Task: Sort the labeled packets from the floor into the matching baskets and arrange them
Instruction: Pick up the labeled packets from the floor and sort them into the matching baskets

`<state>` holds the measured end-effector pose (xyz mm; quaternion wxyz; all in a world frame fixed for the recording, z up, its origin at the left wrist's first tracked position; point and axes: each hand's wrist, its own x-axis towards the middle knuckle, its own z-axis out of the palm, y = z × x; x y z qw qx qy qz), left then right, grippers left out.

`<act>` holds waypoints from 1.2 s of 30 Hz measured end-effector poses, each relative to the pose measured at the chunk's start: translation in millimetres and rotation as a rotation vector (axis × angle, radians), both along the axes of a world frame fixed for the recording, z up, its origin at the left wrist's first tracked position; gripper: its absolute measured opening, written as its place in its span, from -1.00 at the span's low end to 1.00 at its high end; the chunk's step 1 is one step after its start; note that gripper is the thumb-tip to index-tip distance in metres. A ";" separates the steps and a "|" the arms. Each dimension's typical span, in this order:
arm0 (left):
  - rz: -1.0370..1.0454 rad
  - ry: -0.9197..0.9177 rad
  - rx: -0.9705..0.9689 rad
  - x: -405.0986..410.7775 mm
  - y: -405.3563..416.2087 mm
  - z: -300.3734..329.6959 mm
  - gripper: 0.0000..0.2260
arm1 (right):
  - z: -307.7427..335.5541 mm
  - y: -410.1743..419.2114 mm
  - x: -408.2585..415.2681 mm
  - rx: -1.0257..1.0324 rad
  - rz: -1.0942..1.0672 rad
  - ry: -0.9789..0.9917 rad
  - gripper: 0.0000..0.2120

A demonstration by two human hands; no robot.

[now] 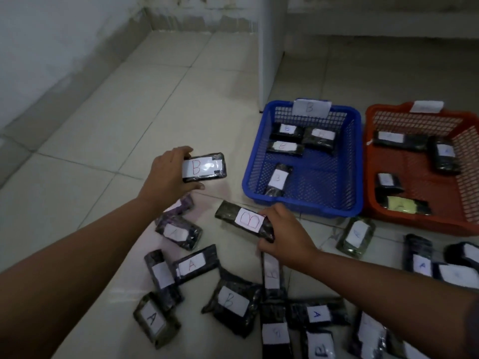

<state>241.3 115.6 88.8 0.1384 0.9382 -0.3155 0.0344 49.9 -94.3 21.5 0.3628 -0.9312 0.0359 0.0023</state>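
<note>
Nearest the camera, dark wrapped packets lie scattered on the tiled floor, each w/ a white label: an A packet at bottom left, a B packet in the middle, another A packet to its right, and more overlapping along the bottom edge, some labels too blurred to read.

Right hand is above that pile, fingers curled round one end of a long B-labeled packet, held tilted just off the floor, near the front of the blue basket.

Left hand is farther out and left, thumb under and fingers over the end of a second B-marked packet, raised, label facing the camera.

Blue basket, tagged B on its back rim, holds four packets, three at the back, one near the front. Orange basket sits beside it on the right w/ about five packets; its tag is prob. unreadable from here.
</note>
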 end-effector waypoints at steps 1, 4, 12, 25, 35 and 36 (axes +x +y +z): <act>-0.013 -0.003 -0.011 -0.2 -15.0 3.2 -0.21 | 6.6 -9.8 -8.4 -0.017 -0.021 -0.043 -0.47; -0.087 -0.015 -0.043 0.4 -63.7 7.6 -0.23 | 21.3 -47.9 -30.3 -0.088 -0.159 -0.151 -0.51; -0.335 0.102 -0.202 -20.3 -180.8 -15.1 -0.41 | 47.1 -150.9 -52.5 -0.082 -0.702 -0.246 -0.55; -0.338 0.523 0.046 -35.1 -234.7 -84.0 -0.35 | 15.8 -181.7 -11.8 -0.022 -0.803 -0.290 -0.59; -0.638 0.442 0.394 -29.3 -248.6 -108.5 -0.42 | -2.2 -187.1 12.2 -0.010 -0.670 -0.220 -0.51; -0.652 0.434 0.398 -27.6 -248.2 -107.6 -0.43 | -3.0 -188.9 17.2 -0.033 -0.658 -0.230 -0.51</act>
